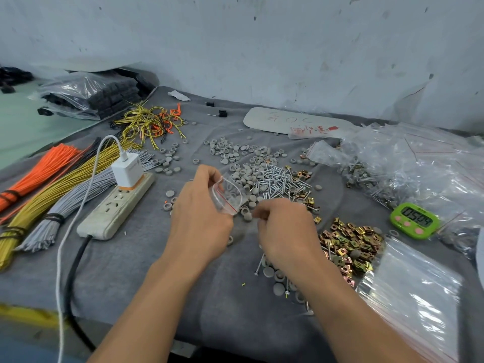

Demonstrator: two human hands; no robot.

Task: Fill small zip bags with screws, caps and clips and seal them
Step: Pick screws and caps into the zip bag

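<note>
One zip bag (pixel 230 196) in left hand (pixel 201 218), one timer (pixel 415 221)

Light's soft and pretty even, just a faint shadow under the right hand (pixel 285 226), which is smeared with motion blur. Lots of white glare on the pile of clear bags (pixel 419 163) and the stack of empty bags (pixel 411 310). Fisheye curves the table (pixel 131 271) edge, and the far corners go mushy.

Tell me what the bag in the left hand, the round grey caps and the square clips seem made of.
The zip bag in the left hand: thin clear plastic film, glossy and see-through, red strip at the mouth. The caps: matte grey, probably moulded plastic. The clips: likely plated sheet metal, by their yellowish iridescent shine.
</note>
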